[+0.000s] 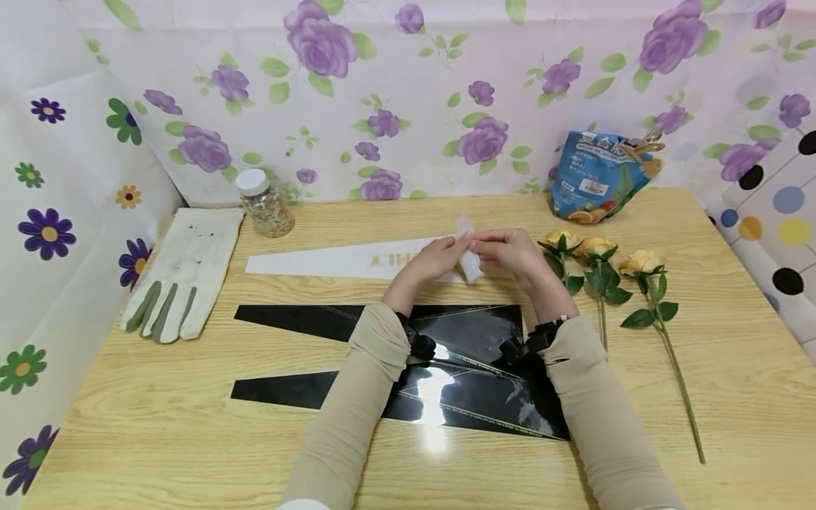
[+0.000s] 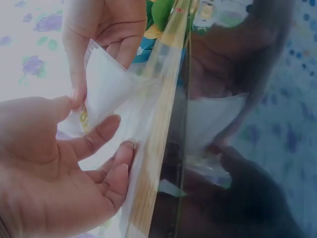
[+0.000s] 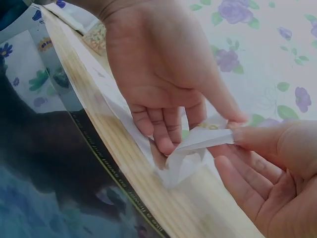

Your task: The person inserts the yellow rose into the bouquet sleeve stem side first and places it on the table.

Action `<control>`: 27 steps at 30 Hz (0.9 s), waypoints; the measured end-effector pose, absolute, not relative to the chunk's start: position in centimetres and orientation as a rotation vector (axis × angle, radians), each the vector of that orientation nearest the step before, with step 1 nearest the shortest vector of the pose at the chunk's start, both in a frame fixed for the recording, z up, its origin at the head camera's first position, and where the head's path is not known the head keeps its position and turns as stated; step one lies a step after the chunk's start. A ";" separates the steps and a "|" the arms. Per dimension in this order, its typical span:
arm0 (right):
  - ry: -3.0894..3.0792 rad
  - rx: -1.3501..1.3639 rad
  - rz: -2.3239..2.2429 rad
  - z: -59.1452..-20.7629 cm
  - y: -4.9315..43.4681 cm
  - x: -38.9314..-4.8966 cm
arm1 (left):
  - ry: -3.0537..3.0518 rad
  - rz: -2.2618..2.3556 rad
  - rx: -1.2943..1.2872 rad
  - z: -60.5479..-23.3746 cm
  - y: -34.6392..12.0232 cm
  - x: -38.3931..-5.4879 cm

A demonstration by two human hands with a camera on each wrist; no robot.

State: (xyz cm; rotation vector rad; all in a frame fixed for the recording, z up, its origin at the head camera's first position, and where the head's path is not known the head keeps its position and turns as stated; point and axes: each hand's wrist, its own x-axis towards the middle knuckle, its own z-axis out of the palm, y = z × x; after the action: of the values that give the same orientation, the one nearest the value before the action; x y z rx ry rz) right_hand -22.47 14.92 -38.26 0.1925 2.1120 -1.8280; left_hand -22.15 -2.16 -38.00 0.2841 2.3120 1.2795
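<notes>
A long tapered white flower sleeve (image 1: 306, 265) with gold lettering lies across the back of the table, its narrow end to the left. My left hand (image 1: 438, 259) pinches the film between thumb and index finger at the wide end, the other fingers loosely bent. My right hand (image 1: 512, 253) pinches the same edge from the right. Between them a flap of the sleeve (image 2: 106, 87) stands raised and bent over. In the right wrist view the folded film (image 3: 190, 153) runs between both thumbs.
Two glossy black sleeves (image 1: 287, 388) lie under my forearms. To the right are three yellow roses (image 1: 642, 262) with stems. A blue bag (image 1: 596, 177) with a clip stands behind them. At the left are a work glove (image 1: 191, 262) and a white-lidded jar (image 1: 268, 209).
</notes>
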 end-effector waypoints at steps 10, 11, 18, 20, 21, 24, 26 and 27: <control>2.101 0.086 -1.773 -38.3 15.4 -22.3 | 2.343 1.247 0.383 -37.8 -2.3 -21.8; 2.105 0.084 -1.767 -38.3 15.5 -22.3 | 2.363 1.232 0.399 -37.8 -2.3 -21.8; 2.181 0.062 -1.687 -38.0 15.8 -22.2 | 2.405 1.227 0.377 -38.1 -1.9 -21.8; 2.199 0.062 -1.684 -37.9 15.8 -22.2 | 2.326 1.349 0.273 -38.3 -2.0 -21.8; 2.212 0.068 -1.689 -37.8 15.9 -22.1 | 2.294 1.399 0.231 -38.4 -2.1 -21.8; 2.245 0.090 -1.690 -37.6 16.0 -22.1 | 2.259 1.479 0.152 -38.6 -2.2 -21.8; 2.260 0.107 -1.690 -37.6 16.2 -22.2 | 2.282 1.464 0.134 -38.6 -2.2 -21.9; 2.268 0.121 -1.689 -37.6 16.2 -22.2 | 2.293 1.454 0.133 -38.5 -2.2 -21.8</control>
State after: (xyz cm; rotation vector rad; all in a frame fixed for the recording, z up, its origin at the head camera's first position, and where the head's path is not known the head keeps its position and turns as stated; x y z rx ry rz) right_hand -22.20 16.23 -37.55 0.1215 2.2681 -1.6888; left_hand -21.84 -2.21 -38.51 0.1325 2.2925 1.4538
